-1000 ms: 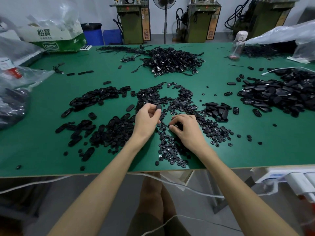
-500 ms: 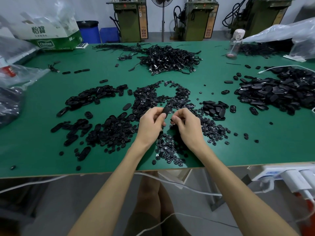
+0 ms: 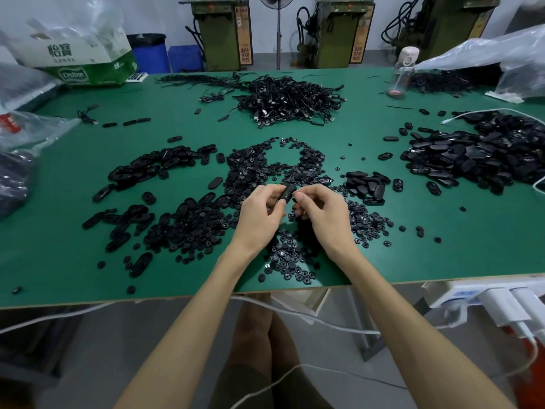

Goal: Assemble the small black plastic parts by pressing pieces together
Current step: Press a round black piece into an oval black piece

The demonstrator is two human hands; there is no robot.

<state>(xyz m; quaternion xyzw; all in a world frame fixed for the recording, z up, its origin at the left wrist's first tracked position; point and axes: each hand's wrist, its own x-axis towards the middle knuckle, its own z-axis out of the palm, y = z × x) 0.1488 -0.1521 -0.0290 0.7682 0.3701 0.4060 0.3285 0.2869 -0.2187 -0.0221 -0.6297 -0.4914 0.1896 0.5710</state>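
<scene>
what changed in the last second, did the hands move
The right hand lifted off the pile of small round parts and met the left hand; both now pinch the black oval piece just above the pile. The left hand held that piece throughout. The other piles on the green table look unchanged.

Even overhead light, warped edges.

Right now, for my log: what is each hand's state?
Left hand: holding the oval black part.
Right hand: curled beside that part; grip cannot be told.
</scene>
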